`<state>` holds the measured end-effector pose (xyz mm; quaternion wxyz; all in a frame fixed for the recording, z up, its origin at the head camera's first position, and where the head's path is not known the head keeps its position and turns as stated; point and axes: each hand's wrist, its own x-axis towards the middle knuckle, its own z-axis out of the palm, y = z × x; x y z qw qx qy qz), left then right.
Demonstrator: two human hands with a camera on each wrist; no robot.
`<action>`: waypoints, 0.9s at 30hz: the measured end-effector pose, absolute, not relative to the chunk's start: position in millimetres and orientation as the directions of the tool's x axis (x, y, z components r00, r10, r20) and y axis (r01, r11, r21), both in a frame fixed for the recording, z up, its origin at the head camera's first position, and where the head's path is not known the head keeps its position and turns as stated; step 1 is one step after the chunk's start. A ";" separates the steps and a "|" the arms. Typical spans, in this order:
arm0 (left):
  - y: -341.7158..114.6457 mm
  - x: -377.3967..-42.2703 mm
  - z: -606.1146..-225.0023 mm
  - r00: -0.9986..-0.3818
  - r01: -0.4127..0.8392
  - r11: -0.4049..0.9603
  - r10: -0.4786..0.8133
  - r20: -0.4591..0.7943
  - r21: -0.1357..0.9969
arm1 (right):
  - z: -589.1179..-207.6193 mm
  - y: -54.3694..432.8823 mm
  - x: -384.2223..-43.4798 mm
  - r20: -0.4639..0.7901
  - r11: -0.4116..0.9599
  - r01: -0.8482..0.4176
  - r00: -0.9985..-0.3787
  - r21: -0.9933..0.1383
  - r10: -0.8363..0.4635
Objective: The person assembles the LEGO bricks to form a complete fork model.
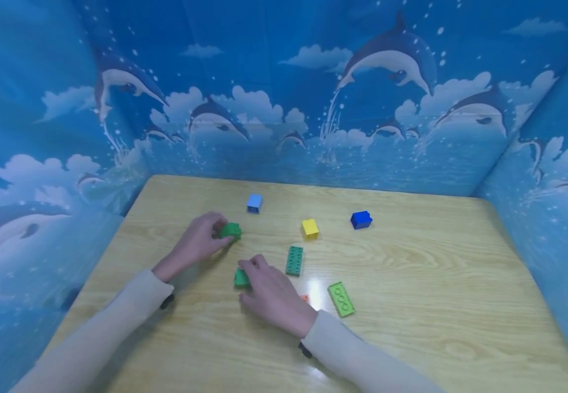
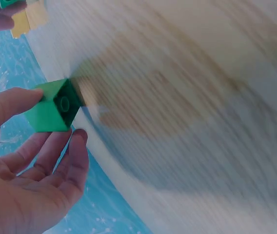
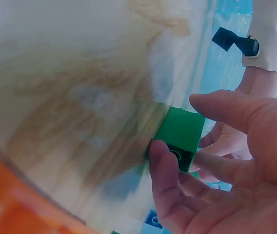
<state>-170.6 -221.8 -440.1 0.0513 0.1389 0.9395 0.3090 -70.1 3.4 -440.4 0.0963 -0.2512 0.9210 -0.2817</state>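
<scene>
My left hand pinches a green toy brick between thumb and fingers, at the left of the table. In the left wrist view the brick shows its hollow underside. Nearer the front, my right hand is bent around a second green brick, with fingertips at its side. The thumb appears a little apart from this brick. An orange piece is mostly hidden beneath the right hand. Just beyond that hand lies a long dark green brick.
A light blue brick, a yellow brick and a dark blue brick stand farther back on the wooden table. A lime green brick lies right of the right hand. Dolphin-print curtains border the table.
</scene>
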 end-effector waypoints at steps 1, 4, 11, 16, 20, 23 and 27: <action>-223.5 -170.1 -440.5 -0.957 0.227 0.771 0.291 -0.012 0.595 | -439.9 2.8 -70.4 -0.023 0.717 -0.419 -0.855 -0.557 -0.518; -228.1 -168.8 -440.2 -0.958 0.220 0.774 0.287 -0.020 0.594 | -438.0 1.5 -71.5 -0.002 0.723 -0.444 -0.851 -0.529 -0.525; -239.6 -167.3 -440.6 -0.951 0.223 0.765 0.308 -0.039 0.605 | -437.7 0.9 -75.6 -0.012 0.726 -0.471 -0.835 -0.502 -0.551; -249.7 -165.9 -444.5 -0.944 0.231 0.756 0.326 -0.046 0.613 | -435.1 0.7 -79.3 -0.052 0.716 -0.419 -0.844 -0.559 -0.534; -255.1 -166.2 -445.8 -0.940 0.223 0.755 0.335 -0.070 0.616 | -431.1 1.0 -82.5 -0.091 0.691 -0.344 -0.856 -0.635 -0.510; -257.7 -166.5 -445.7 -0.934 0.216 0.749 0.346 -0.092 0.626 | -427.6 2.3 -84.6 -0.094 0.671 -0.310 -0.864 -0.673 -0.494; -258.8 -166.7 -444.3 -0.924 0.206 0.738 0.363 -0.121 0.642 | -423.6 3.4 -88.3 -0.053 0.648 -0.302 -0.882 -0.699 -0.468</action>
